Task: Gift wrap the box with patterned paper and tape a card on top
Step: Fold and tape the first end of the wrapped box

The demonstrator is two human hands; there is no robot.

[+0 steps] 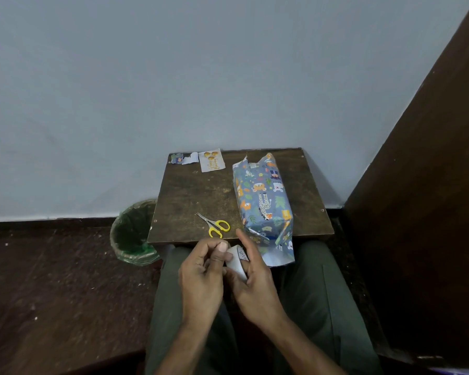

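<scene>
Half done: both grips, left hand (pixel 201 269) and right hand (pixel 251 277), are clamping the tape (pixel 237 262), box (pixel 263 201) beyond lying wrapped, ends open, card (pixel 212 160) farther off waiting.

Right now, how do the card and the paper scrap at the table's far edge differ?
The card is the larger, a whole pale rectangle with gold round shapes and writing; the scrap is the smaller, ragged, part animal print, part plain white. The card lies flat; the scrap looks curled. Both lie untouched at the far left of the table.
</scene>
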